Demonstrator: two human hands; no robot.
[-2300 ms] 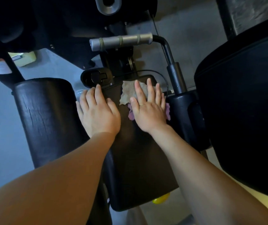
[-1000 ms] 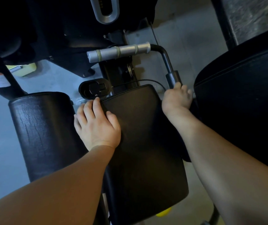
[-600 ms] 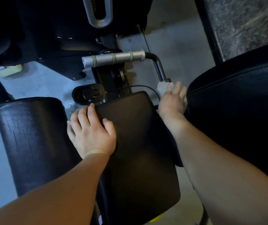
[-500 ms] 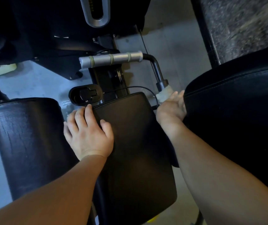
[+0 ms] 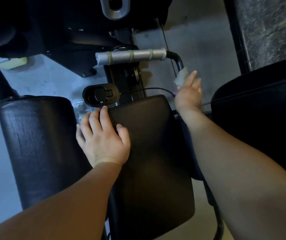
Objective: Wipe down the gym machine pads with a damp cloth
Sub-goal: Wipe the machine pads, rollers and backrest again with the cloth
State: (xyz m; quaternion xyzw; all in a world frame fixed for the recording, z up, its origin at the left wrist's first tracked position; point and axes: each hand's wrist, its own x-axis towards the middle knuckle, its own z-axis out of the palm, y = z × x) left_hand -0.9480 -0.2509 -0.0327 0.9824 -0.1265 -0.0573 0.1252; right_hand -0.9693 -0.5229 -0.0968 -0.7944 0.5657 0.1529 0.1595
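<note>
A grey concrete floor (image 5: 40,84) is showing beneath the black gym machine you are leaning over. Your left hand (image 5: 102,141) is lying flat and relaxed on the upper left edge of the centre pad (image 5: 152,153), gripping nothing. Your right hand (image 5: 189,97) is reaching past that pad's top right corner, fingers stretched straight, pressing the pale cloth (image 5: 181,77) against the black post (image 5: 179,64) that is carrying the grey handle (image 5: 130,56). A roller pad (image 5: 36,144) is crowding your left wrist, and a large pad (image 5: 260,118) is hemming in your right arm. A thin cable (image 5: 156,88) is arching just beside your right hand.
</note>
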